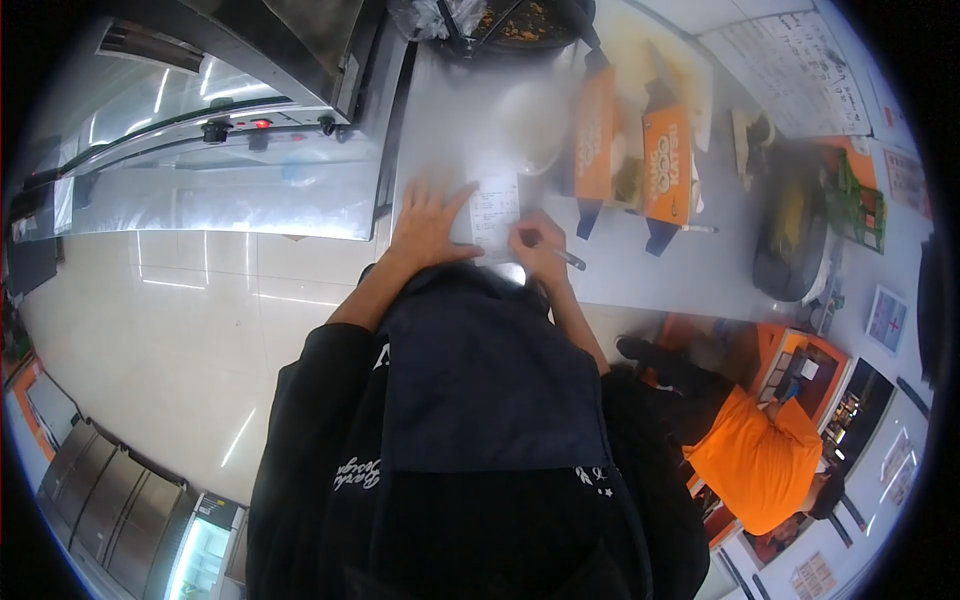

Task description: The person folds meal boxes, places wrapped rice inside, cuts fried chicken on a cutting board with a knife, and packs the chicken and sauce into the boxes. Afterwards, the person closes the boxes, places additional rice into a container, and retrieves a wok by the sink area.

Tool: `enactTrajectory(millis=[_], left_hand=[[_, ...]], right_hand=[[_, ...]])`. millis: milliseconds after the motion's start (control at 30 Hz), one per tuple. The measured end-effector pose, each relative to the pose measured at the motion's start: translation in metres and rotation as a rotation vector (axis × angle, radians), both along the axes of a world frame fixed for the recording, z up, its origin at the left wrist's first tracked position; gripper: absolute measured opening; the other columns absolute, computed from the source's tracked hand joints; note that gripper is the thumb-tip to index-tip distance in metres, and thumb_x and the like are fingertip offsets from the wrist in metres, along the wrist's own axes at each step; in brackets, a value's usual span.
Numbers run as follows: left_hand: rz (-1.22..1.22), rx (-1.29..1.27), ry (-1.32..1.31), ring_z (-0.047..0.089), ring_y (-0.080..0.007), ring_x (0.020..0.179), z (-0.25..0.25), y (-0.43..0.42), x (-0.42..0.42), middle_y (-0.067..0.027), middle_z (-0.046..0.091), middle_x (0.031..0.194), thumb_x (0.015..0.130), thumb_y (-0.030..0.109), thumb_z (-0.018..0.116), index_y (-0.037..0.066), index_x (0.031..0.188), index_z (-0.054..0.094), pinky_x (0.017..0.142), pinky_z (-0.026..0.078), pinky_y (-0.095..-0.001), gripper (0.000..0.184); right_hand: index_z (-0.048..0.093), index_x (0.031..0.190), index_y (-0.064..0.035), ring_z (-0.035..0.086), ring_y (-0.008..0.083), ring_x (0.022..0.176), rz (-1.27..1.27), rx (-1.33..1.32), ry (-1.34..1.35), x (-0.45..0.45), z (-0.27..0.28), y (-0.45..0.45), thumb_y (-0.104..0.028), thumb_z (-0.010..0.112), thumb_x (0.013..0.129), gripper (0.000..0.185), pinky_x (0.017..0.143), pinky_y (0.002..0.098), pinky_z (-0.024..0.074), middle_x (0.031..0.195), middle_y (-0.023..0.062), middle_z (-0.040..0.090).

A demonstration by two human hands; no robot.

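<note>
A printed paper receipt [495,212] lies on the steel counter [440,120] in front of me. My left hand [430,222] rests flat with fingers spread, its thumb at the slip's left edge. In my right hand [540,248] is a pen [570,258], gripped at the slip's lower right. The pen's tip is hidden by my fingers. Beyond the receipt sits a round whitish bowl or lid [532,125], hazy in the view. Right of it stands an open orange food box [667,165] with printed lettering and some food inside.
A dark pan with food [525,22] is at the far end. Another dark tray [790,235] sits at the right. Kitchen equipment with knobs [215,130] stands left. A person in an orange shirt [755,460] is behind on the right.
</note>
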State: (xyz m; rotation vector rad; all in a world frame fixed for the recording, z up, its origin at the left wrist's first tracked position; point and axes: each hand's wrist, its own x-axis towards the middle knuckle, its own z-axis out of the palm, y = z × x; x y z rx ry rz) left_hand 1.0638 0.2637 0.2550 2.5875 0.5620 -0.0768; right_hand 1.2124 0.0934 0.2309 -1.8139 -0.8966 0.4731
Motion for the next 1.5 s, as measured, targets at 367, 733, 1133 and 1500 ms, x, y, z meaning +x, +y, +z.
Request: enactTrajectory(millis=[367, 733, 1133, 1500], left_hand=[[0.001, 0.003, -0.027, 0.014, -0.0440, 0.141, 0.000, -0.001, 0.000, -0.0157, 0.023, 0.152, 0.059, 0.066, 0.076, 0.023, 0.144, 0.035, 0.113, 0.014, -0.0578, 0.104], [-0.003, 0.019, -0.045, 0.015, -0.0443, 0.141, -0.002, 0.000, -0.001, -0.0160, 0.024, 0.152, 0.059, 0.066, 0.076, 0.024, 0.144, 0.036, 0.113, 0.014, -0.0583, 0.104], [0.003, -0.010, -0.032, 0.013, -0.0437, 0.142, -0.002, 0.000, -0.001, -0.0157, 0.021, 0.153, 0.059, 0.066, 0.076, 0.024, 0.145, 0.034, 0.113, 0.013, -0.0584, 0.105], [0.003, 0.010, -0.058, 0.016, -0.0447, 0.141, -0.004, 0.001, -0.003, -0.0159, 0.024, 0.152, 0.059, 0.066, 0.075, 0.021, 0.145, 0.036, 0.112, 0.016, -0.0589, 0.105]], right_hand=[[0.059, 0.076, -0.0035, 0.060, 0.0170, 0.068, -0.016, -0.026, -0.030, 0.002, 0.002, 0.000, -0.001, 0.071, 0.073, 0.013, 0.063, 0.0275, 0.0479, 0.075, 0.0068, 0.059], [0.059, 0.076, -0.0028, 0.060, 0.0172, 0.068, 0.030, -0.038, 0.013, 0.003, 0.002, 0.000, -0.001, 0.071, 0.073, 0.012, 0.063, 0.0277, 0.0481, 0.076, 0.0072, 0.059], [0.063, 0.084, -0.0034, 0.065, 0.0235, 0.073, 0.300, -0.369, 0.161, -0.001, 0.025, 0.002, -0.013, 0.068, 0.079, 0.012, 0.069, 0.0322, 0.0498, 0.080, 0.0134, 0.066], [0.059, 0.085, -0.0017, 0.065, 0.0300, 0.072, 0.371, -0.329, -0.050, 0.019, 0.030, 0.070, -0.011, 0.065, 0.079, 0.013, 0.066, 0.0358, 0.0493, 0.074, 0.0161, 0.064]])
